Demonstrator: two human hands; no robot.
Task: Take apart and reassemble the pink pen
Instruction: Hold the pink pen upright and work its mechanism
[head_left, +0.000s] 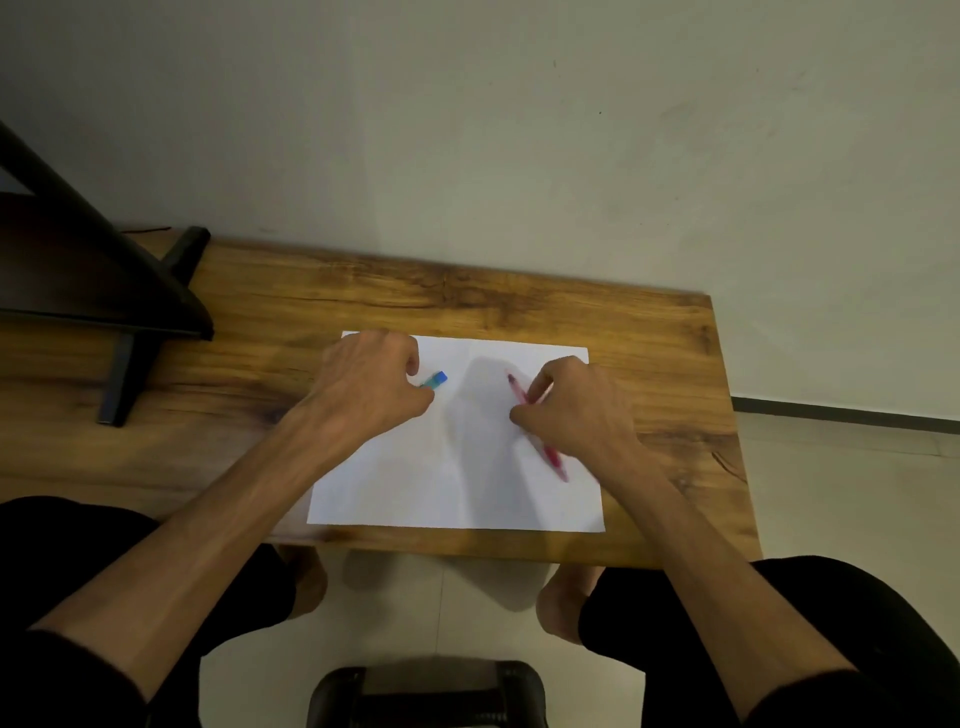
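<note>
A pink pen (551, 457) lies slanted on a white sheet of paper (441, 467), its far end toward the wall and its near end toward me. My right hand (576, 410) rests over its middle with the fingers closed around it. My left hand (369, 384) is curled on the sheet's far left part around a blue pen (435, 380), whose blue end sticks out to the right of the fingers. The rest of the blue pen is hidden by the hand.
The sheet lies on a wooden table (467, 291) against a pale wall. A dark stand with metal legs (119, 312) occupies the table's left end. The table's right edge (727, 395) drops to a tiled floor. A dark stool (431, 691) is below me.
</note>
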